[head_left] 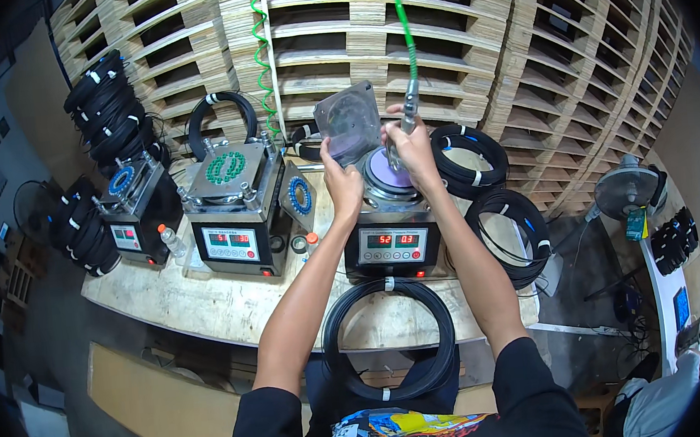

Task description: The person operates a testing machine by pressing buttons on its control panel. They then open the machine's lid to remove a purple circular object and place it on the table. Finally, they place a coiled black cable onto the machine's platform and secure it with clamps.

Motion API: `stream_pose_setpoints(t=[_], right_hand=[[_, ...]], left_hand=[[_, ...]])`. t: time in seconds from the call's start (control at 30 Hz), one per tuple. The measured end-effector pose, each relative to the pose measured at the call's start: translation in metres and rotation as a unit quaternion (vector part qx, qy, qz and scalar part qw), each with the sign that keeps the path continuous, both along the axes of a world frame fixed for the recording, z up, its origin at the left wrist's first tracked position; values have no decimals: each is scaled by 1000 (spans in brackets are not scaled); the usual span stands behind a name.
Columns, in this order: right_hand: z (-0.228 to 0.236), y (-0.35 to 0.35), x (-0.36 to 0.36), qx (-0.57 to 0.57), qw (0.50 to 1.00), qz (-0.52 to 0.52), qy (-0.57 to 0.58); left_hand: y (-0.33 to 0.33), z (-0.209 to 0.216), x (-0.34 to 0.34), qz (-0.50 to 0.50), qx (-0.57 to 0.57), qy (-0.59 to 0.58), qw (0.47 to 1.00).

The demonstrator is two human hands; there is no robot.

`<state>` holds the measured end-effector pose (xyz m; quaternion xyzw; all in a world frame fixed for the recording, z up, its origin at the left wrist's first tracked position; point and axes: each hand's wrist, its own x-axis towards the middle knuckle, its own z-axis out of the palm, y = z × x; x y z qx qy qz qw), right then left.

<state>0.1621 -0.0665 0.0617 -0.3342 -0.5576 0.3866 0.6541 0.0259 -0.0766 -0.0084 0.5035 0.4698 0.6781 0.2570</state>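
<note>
My left hand (344,184) grips the lower edge of a square greyish plate (347,120), tilted up behind the middle of the bench. In my right hand (412,153) is a metal air gun (411,106) on a green hose (405,35). Its nozzle points down toward a round purple disc (386,170) on top of a black benchtop machine (390,252) with a lit red display. My right fingers partly hide the nozzle and disc. A black cable coil (336,324), bound with white ties, leans at the bench's front edge before me.
Two similar machines, one with a green ring pattern (227,168) and one with a blue ring (122,181), stand left. A small bottle (172,241) is between them. Cable coils (511,233) lie right; others are stacked (107,106) far left. Wooden pallets (324,13) rise behind the bench.
</note>
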Motion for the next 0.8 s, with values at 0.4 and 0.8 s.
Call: stream_pose_setpoints(t=[0.4, 0.8], right_hand=[[1, 40, 9, 81, 991, -29, 103], [19, -7, 89, -6, 998, 4, -65]], left_hand=[[-3, 3, -1, -7, -8, 10, 1000], [-14, 60, -20, -79, 210, 582, 781]])
